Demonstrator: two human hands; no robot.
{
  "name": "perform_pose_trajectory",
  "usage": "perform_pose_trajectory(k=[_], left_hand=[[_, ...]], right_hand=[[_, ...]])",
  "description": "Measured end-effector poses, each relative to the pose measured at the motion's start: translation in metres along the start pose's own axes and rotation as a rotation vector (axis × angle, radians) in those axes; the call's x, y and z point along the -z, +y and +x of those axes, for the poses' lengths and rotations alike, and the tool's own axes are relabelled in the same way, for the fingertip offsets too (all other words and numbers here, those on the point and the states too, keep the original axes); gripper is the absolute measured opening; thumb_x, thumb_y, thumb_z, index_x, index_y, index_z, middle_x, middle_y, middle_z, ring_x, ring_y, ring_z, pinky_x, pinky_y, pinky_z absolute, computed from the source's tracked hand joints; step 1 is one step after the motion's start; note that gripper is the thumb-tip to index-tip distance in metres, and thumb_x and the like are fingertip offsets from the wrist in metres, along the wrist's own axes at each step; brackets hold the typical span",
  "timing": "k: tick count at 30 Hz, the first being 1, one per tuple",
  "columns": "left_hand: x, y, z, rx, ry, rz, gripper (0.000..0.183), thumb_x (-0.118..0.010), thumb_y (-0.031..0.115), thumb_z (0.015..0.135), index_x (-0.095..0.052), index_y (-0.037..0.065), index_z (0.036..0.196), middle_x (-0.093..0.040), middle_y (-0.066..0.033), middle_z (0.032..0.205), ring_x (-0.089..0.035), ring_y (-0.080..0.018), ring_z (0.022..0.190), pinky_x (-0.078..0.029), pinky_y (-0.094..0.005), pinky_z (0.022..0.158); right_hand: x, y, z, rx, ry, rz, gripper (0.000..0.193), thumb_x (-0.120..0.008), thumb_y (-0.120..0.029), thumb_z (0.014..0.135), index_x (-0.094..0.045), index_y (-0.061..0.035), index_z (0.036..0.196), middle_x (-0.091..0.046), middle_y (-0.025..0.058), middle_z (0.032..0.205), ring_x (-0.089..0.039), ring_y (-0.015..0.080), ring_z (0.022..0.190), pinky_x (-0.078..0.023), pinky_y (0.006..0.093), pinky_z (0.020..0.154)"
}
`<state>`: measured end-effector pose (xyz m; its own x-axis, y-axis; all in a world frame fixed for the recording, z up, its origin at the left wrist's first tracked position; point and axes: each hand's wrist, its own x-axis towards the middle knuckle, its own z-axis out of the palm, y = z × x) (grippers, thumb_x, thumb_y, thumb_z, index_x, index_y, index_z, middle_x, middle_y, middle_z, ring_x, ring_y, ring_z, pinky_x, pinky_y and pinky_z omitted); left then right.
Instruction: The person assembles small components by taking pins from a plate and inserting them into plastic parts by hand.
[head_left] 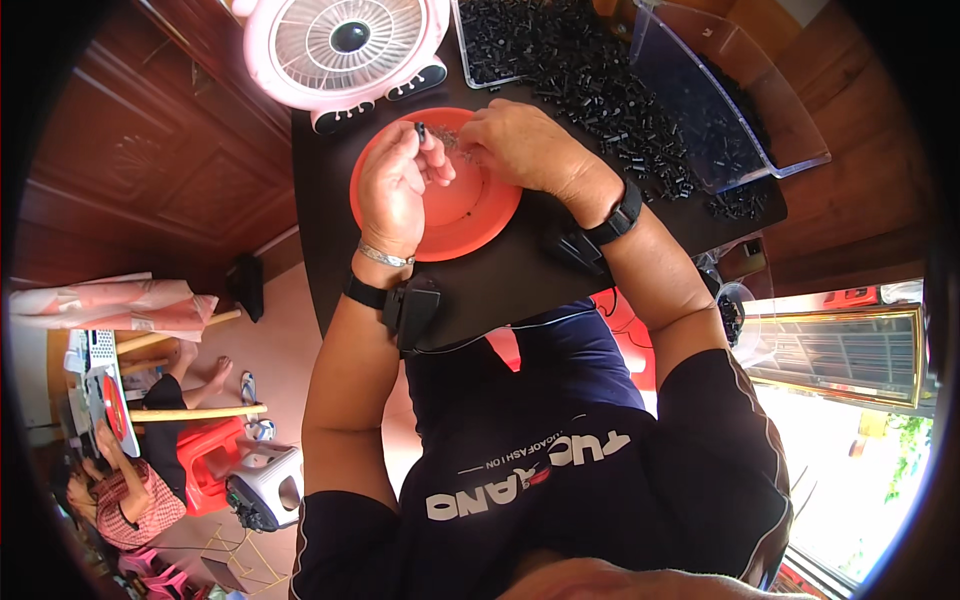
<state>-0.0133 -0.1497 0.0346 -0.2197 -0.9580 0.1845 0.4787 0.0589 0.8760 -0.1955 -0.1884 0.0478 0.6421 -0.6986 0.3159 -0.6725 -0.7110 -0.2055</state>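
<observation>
Over an orange-red round plate (pixel 440 243) my left hand (pixel 393 190) is raised, palm turned inward. Between its thumb and forefinger is a small black plastic part (pixel 420 130); the other fingers are curled. My right hand (pixel 530 145) reaches over the plate's right side, its fingertips pinched together at a tangle of thin, fine pieces (pixel 443 137). What those fingertips hold, if anything, is too small to make out. A few dark specks lie on the plate.
A pink fan (pixel 350 75) stands behind the plate. Many small black parts (pixel 590 85) are heaped at the back right of the dark table (pixel 480 290). A clear plastic bin (pixel 720 120) holds more. To the left, another person (pixel 130 505) sits near a red stool (pixel 205 455).
</observation>
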Motion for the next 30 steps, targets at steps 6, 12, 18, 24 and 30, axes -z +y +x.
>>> perform_pose_trajectory(k=[6,12,18,24,30], left_hand=[[0.003,0.004,-0.001,-0.023,0.067,-0.013,0.021,-0.044,0.026,0.094,-0.049,0.008,0.084,-0.050,-0.0035,0.076,-0.052,-0.0170,0.070,-0.040,-0.0291,0.067],[0.001,0.003,0.001,0.005,0.039,-0.005,0.021,-0.045,0.026,0.094,-0.049,0.008,0.084,-0.050,-0.0033,0.076,-0.052,-0.0169,0.070,-0.040,-0.0284,0.067],[0.004,0.002,-0.001,-0.015,0.056,0.010,0.019,-0.046,0.024,0.093,-0.049,0.007,0.085,-0.051,-0.0039,0.076,-0.052,-0.0168,0.069,-0.040,-0.0284,0.066],[0.000,-0.001,-0.002,0.043,0.102,0.039,0.021,-0.045,0.024,0.094,-0.050,0.006,0.085,-0.052,-0.0040,0.074,-0.054,-0.0163,0.067,-0.041,-0.0274,0.064],[-0.005,-0.004,-0.001,0.063,-0.015,0.100,0.022,-0.044,0.024,0.094,-0.053,0.005,0.085,-0.053,-0.0037,0.074,-0.054,-0.0138,0.065,-0.041,-0.0243,0.062]], right_hand=[[-0.003,-0.001,0.001,0.017,-0.082,-0.073,0.014,-0.057,-0.013,0.077,-0.069,-0.0115,0.083,-0.067,0.0085,0.081,-0.061,0.0292,0.086,-0.048,0.0394,0.077],[-0.011,-0.009,0.002,0.020,-0.137,-0.296,0.014,-0.055,-0.013,0.077,-0.067,-0.0106,0.082,-0.066,0.0077,0.082,-0.061,0.0277,0.086,-0.048,0.0388,0.076],[-0.012,-0.011,0.002,-0.032,-0.075,-0.261,0.013,-0.057,-0.012,0.076,-0.066,-0.0089,0.085,-0.065,0.0082,0.085,-0.060,0.0274,0.088,-0.048,0.0381,0.078],[0.004,-0.001,0.006,-0.168,0.210,0.499,0.013,-0.063,-0.011,0.081,-0.066,-0.0035,0.091,-0.066,0.0058,0.084,-0.062,0.0178,0.080,-0.050,0.0293,0.074],[0.012,-0.004,0.008,-0.308,0.128,1.210,0.017,-0.063,-0.015,0.090,-0.065,0.0013,0.094,-0.065,0.0014,0.084,-0.058,0.0069,0.077,-0.048,0.0224,0.072]])
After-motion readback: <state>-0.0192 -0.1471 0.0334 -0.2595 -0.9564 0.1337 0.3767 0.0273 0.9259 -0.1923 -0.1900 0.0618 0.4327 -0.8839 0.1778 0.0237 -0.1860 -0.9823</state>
